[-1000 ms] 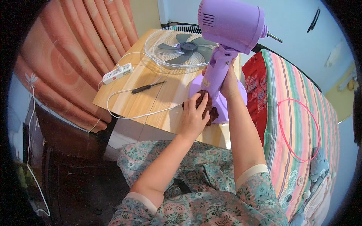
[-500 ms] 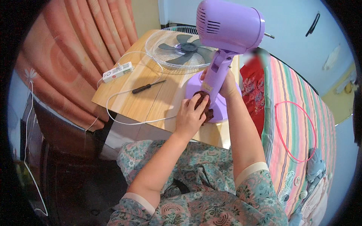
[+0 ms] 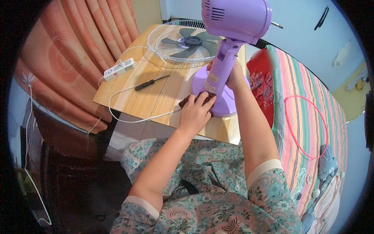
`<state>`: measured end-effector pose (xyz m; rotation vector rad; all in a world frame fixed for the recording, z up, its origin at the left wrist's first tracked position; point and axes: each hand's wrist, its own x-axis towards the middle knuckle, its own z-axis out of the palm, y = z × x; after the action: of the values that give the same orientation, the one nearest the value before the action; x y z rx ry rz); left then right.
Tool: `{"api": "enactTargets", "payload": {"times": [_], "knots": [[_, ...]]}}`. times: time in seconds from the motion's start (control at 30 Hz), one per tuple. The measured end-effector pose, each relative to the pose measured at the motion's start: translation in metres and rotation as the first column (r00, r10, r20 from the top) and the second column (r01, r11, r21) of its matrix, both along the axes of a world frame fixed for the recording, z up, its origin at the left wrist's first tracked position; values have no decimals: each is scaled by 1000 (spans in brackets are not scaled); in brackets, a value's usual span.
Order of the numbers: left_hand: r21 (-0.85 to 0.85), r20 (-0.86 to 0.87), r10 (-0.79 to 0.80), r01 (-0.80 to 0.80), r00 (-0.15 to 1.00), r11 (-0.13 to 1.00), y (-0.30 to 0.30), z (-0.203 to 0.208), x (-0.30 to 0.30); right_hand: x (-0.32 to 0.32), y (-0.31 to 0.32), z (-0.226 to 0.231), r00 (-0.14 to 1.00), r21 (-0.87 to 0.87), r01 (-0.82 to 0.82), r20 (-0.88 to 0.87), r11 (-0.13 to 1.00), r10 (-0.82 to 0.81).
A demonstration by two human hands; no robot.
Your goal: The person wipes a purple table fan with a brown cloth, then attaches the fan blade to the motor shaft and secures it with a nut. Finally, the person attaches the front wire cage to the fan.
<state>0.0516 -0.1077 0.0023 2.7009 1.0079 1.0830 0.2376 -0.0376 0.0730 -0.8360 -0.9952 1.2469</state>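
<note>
A purple electric fan body (image 3: 235, 19) stands on its round base (image 3: 226, 106) near the table's right front edge, its bare metal shaft pointing right. My right hand (image 3: 235, 76) is wrapped round the fan's neck from the right side. With my left hand (image 3: 196, 113) I press a dark brown cloth (image 3: 186, 102) against the lower neck and the base; its fingers are closed on the cloth. Behind the stand, the fan's grey blades (image 3: 193, 41) lie in a clear wire grille (image 3: 154, 48). A screwdriver (image 3: 145, 85) with a black handle rests left of my left hand.
A white power strip (image 3: 119, 69) and its white cord lie on the left of the wooden table (image 3: 134, 102). Orange curtains (image 3: 74, 58) hang at the left. To the right, a striped bed (image 3: 307, 85) holds a pink hoop (image 3: 289, 126), red cloth (image 3: 261, 87) and clothes.
My left hand has slid the brown cloth down and left, from the neck's front toward the base. The right hand keeps its hold; the whole view has shifted slightly.
</note>
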Motion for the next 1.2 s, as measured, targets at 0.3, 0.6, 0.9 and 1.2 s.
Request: {"api": "enactTargets", "payload": {"times": [0.3,0.6,0.9,1.2], "knots": [[290,73,-21,-1,997,957,16,53,12,5,4,-7,996,32,8,-92,999,-5],[326,-162,-8,61,987,943,17,37,14,4,2,2,995,23,77,-70,997,-76],[311,-387,68,61,920,948,8,20,23,4,9,-5,989,-101,132,-54,986,-137],[352,-270,72,29,960,936,12,53,25,8,21,-17,982,-75,174,-54,982,-178]]}}
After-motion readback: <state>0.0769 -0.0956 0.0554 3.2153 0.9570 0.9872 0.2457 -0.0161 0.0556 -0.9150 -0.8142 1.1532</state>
